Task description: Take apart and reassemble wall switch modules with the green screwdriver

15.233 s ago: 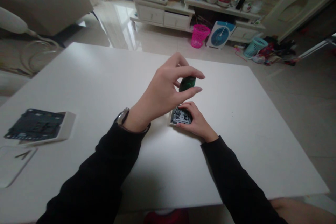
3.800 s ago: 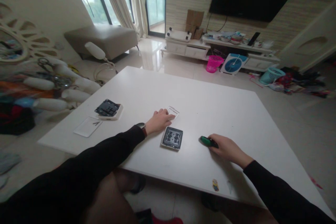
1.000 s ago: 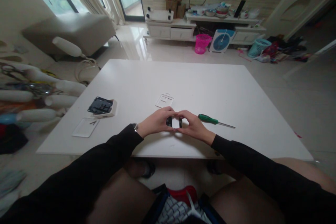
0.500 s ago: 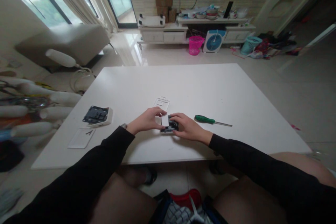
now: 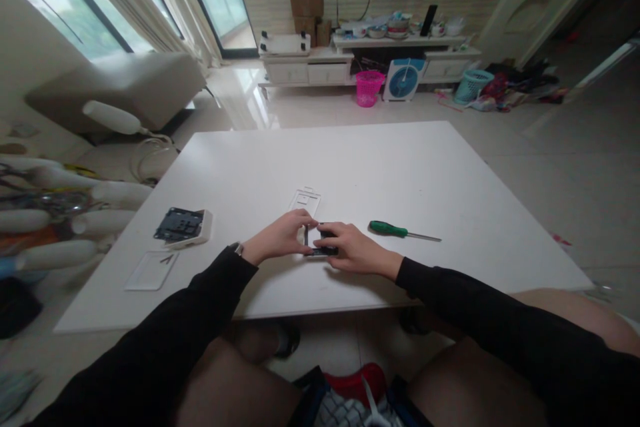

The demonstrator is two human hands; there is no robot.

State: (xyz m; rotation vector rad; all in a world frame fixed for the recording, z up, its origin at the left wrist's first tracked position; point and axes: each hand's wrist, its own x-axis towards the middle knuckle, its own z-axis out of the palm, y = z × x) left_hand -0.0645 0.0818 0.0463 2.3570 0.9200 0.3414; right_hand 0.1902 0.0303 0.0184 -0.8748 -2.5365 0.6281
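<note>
Both my hands meet over a small wall switch module point(image 5: 317, 242) lying near the front of the white table point(image 5: 350, 160). My left hand point(image 5: 277, 240) curls its fingers onto the module's left side and a white piece on it. My right hand point(image 5: 350, 250) presses on the module's right side with bent fingers. Most of the module is hidden under the fingers. A green-handled screwdriver point(image 5: 403, 231) lies just right of my right hand. A white cover plate point(image 5: 305, 201) lies just behind my left hand.
A second switch module point(image 5: 183, 227) with its dark back up sits at the table's left, with a flat white plate point(image 5: 151, 271) in front of it. Beyond the table are a sofa point(image 5: 120, 87), a pink basket point(image 5: 369, 87) and a fan point(image 5: 403, 80).
Over the last second my hands lowered the module flat onto the table and pressed in on it. Earlier, the screwdriver was put down to the right.
</note>
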